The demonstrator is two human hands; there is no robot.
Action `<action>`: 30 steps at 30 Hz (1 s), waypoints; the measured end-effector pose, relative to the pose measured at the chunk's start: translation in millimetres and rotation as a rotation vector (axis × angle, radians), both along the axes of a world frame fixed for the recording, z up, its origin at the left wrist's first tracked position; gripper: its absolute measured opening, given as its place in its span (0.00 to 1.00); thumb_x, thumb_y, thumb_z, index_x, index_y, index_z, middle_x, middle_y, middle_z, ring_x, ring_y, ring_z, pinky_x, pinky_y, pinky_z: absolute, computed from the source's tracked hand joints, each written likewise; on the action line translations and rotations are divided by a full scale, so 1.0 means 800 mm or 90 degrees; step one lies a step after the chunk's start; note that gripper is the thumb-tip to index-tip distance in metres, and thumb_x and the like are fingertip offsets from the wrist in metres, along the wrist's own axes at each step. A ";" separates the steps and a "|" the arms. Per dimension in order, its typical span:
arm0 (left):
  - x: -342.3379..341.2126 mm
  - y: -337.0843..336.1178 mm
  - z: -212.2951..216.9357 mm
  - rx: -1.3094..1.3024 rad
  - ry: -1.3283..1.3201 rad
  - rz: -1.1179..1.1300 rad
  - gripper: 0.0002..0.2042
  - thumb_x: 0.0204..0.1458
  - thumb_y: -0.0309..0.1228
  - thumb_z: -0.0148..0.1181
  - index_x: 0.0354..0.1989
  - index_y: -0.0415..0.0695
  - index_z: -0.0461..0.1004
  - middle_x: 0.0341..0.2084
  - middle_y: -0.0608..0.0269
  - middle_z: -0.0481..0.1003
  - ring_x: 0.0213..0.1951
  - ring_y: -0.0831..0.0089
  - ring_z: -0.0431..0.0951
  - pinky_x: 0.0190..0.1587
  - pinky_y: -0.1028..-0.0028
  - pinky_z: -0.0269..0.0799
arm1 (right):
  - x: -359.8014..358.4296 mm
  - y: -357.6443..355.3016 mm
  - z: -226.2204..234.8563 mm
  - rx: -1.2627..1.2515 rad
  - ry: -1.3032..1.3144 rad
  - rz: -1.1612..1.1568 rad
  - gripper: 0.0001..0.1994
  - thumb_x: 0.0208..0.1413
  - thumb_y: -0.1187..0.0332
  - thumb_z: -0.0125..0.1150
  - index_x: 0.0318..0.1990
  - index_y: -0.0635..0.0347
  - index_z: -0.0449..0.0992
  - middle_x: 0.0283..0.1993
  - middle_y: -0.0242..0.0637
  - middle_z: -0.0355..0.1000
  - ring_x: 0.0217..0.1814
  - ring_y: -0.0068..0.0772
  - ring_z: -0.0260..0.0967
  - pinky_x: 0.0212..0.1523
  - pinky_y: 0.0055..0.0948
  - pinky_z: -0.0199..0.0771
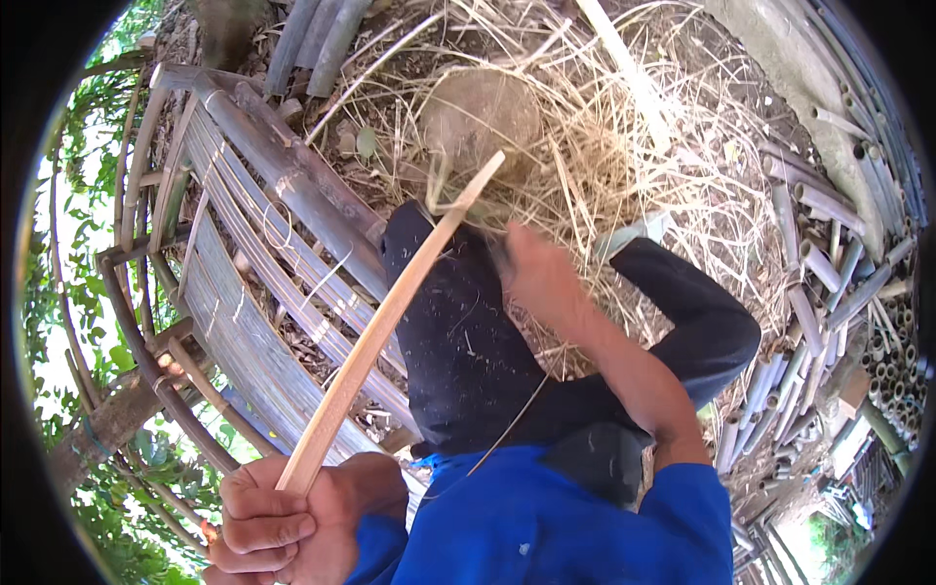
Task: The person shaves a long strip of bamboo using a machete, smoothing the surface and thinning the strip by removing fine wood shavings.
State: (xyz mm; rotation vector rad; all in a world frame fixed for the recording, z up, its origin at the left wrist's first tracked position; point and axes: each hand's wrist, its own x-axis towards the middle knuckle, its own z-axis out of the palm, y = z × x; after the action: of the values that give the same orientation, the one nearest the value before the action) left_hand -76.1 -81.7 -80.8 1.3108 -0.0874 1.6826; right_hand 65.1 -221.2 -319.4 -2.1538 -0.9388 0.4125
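My left hand (278, 526) is closed around the lower end of a long, pale tan bamboo strip (375, 336). The strip slants up and away to the right across my dark trouser leg, its far tip above the shavings. To the right of the strip, my right hand (546, 283) is curled into a fist near my knees and smeared by motion. A dark blur shows along its left side; what the fist holds cannot be made out. A thin, bent sliver (439, 185) is near the strip's far end.
A round wooden stump (483, 112) stands ahead among scattered straw-like shavings (604, 166). On the left is a bamboo slat bench (253, 322) with a pole frame. Cut bamboo poles (809, 205) are piled along the right, beside a concrete edge (760, 49).
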 end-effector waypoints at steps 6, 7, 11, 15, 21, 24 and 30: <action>-0.017 0.009 0.007 -0.013 0.030 -0.036 0.29 0.66 0.66 0.34 0.28 0.52 0.59 0.14 0.75 0.53 0.12 0.83 0.54 0.13 0.79 0.44 | 0.003 -0.002 -0.029 -0.135 0.066 0.085 0.13 0.63 0.65 0.60 0.44 0.62 0.64 0.34 0.54 0.74 0.31 0.61 0.75 0.32 0.51 0.77; -0.017 0.010 0.006 -0.001 0.016 -0.014 0.29 0.65 0.66 0.34 0.28 0.52 0.59 0.14 0.75 0.53 0.12 0.83 0.54 0.14 0.79 0.43 | 0.019 0.010 -0.029 -0.060 0.011 0.108 0.13 0.63 0.65 0.59 0.44 0.62 0.63 0.35 0.54 0.74 0.31 0.61 0.75 0.32 0.51 0.77; -0.003 0.009 0.008 -0.009 0.026 -0.055 0.29 0.64 0.67 0.35 0.28 0.53 0.59 0.14 0.75 0.52 0.12 0.84 0.53 0.14 0.78 0.41 | 0.083 -0.004 -0.159 -0.204 0.137 -0.004 0.09 0.64 0.67 0.54 0.42 0.60 0.63 0.32 0.55 0.73 0.34 0.63 0.75 0.36 0.55 0.74; 0.001 0.012 0.010 -0.033 -0.010 0.000 0.29 0.64 0.67 0.36 0.29 0.52 0.59 0.14 0.75 0.51 0.12 0.83 0.52 0.14 0.78 0.42 | 0.113 -0.023 -0.206 -0.190 0.108 -0.030 0.12 0.65 0.63 0.55 0.44 0.62 0.62 0.30 0.56 0.74 0.34 0.64 0.74 0.37 0.56 0.73; -0.013 0.023 0.009 -0.034 -0.041 -0.132 0.25 0.63 0.58 0.48 0.25 0.49 0.60 0.11 0.73 0.57 0.09 0.83 0.56 0.11 0.81 0.49 | 0.069 -0.017 -0.103 -0.083 0.076 -0.058 0.12 0.63 0.63 0.59 0.44 0.59 0.65 0.24 0.53 0.73 0.27 0.64 0.73 0.30 0.53 0.72; -0.011 0.020 -0.001 0.017 -0.004 -0.183 0.19 0.62 0.44 0.51 0.23 0.50 0.57 0.10 0.75 0.55 0.09 0.85 0.56 0.10 0.82 0.50 | 0.037 -0.020 -0.023 -0.073 0.073 -0.059 0.11 0.63 0.65 0.59 0.43 0.61 0.67 0.28 0.52 0.73 0.28 0.58 0.74 0.29 0.50 0.73; -0.009 0.000 0.001 0.045 0.014 -0.115 0.27 0.69 0.61 0.31 0.30 0.50 0.60 0.14 0.75 0.51 0.12 0.82 0.50 0.14 0.78 0.50 | -0.053 -0.010 0.137 0.154 -0.105 0.146 0.09 0.59 0.67 0.63 0.41 0.62 0.74 0.31 0.37 0.68 0.24 0.34 0.73 0.23 0.30 0.77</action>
State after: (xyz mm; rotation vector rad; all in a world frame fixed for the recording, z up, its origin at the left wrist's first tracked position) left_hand -83.7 -81.4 -79.7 1.3322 -0.2465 1.5235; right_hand 23.0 -229.4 -209.9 -1.8874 -1.2684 0.2186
